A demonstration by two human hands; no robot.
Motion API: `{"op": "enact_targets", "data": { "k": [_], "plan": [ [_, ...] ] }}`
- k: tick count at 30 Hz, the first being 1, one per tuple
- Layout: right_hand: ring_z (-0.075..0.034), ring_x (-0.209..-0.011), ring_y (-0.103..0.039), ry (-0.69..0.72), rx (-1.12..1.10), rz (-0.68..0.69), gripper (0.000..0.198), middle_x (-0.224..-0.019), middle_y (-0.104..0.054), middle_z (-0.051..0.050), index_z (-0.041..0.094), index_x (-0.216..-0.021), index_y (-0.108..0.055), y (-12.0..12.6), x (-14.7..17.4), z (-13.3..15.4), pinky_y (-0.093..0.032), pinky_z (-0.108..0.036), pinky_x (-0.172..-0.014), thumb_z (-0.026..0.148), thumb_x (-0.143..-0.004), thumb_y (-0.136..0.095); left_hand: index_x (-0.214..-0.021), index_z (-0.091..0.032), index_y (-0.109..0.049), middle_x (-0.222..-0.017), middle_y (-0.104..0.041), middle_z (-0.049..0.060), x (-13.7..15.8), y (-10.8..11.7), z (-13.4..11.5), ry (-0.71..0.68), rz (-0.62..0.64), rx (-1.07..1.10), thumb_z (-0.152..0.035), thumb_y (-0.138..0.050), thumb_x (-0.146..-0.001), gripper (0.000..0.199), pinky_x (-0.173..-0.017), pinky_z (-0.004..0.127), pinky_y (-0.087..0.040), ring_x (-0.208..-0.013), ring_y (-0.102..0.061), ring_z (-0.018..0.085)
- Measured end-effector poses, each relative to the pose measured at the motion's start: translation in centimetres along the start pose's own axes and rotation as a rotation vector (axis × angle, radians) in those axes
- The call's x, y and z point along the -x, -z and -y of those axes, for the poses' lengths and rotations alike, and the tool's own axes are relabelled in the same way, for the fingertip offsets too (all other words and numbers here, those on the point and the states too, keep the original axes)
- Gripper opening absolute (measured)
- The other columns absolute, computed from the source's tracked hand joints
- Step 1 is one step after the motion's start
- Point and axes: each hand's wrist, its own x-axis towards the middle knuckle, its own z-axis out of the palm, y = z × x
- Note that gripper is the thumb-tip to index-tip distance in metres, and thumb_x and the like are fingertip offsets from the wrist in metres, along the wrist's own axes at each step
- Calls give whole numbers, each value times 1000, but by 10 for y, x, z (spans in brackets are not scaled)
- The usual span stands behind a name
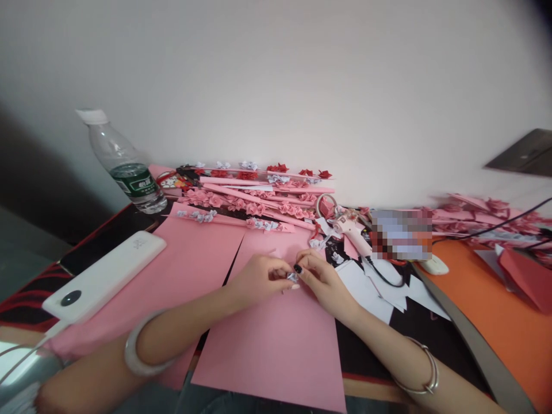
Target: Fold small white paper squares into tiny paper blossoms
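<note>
My left hand (265,280) and my right hand (318,279) meet near the middle of the view, over a sheet of pink paper (276,351). Pinched between the fingertips of both is a small folded white paper flower (292,277), partly hidden by the fingers. Just beyond the hands lie pink paper stems set with white paper flowers (202,215). Close to the right hand rest loose white paper pieces (362,287) and a pink glue gun (356,233) with a black cord.
A water bottle (133,178) and a white power bank (106,276) are at left. Several pink and red paper flower stems (259,198) line the wall. Right of the hands are a roll of tape (326,206), an orange sheet (487,305) and a red folded paper (526,276).
</note>
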Motion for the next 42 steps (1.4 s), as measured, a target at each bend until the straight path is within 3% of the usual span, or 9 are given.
{"op": "enact_targets", "data": {
  "k": [7,12,22,30,37,42],
  "plan": [
    [-18,-87,-49,115,73,-208,8,-95,-48,-6,21,-89,-51,7,5,7,-42,-28,-64,23,-88,-43,-80,-12,-62,-66,-63,2,-5,4,3,42,-57,261,-29,-63,-74,18,-62,26,-48,-61,-59,12],
    [-17,-83,-49,184,230,-106,25,-101,-49,-8,22,-103,-51,8,5,7,-41,-26,-56,14,-79,-52,-89,-12,-62,-71,-65,4,-7,5,8,36,-40,354,-29,-64,-74,24,-65,30,-51,-65,-62,15],
    [-16,-78,-49,145,208,-3,25,-95,-51,-6,22,-101,-50,8,6,9,-42,-25,-57,11,-78,-50,-90,-12,-65,-72,-67,5,-8,7,10,47,8,357,-28,-64,-74,23,-69,31,-52,-68,-64,16],
    [-12,-67,-49,67,158,-1,18,-78,-50,-1,21,-94,-48,3,6,5,-41,-23,-56,10,-80,-46,-86,-12,-65,-73,-67,5,-6,6,5,64,39,335,-30,-65,-72,23,-68,30,-52,-70,-64,16],
    [-12,-66,-49,53,136,-43,23,-77,-49,0,21,-97,-49,2,6,2,-41,-23,-56,8,-79,-44,-89,-11,-64,-81,-68,8,-4,8,1,58,39,364,-40,-50,-84,33,-73,31,-52,-77,-66,18],
    [-12,-67,-51,61,157,-54,23,-77,-51,0,21,-97,-51,2,6,0,-43,-23,-57,9,-79,-45,-91,-11,-64,-84,-68,7,-4,7,-1,46,24,323,-35,-52,-82,27,-73,30,-52,-77,-66,17]
  ]
}}
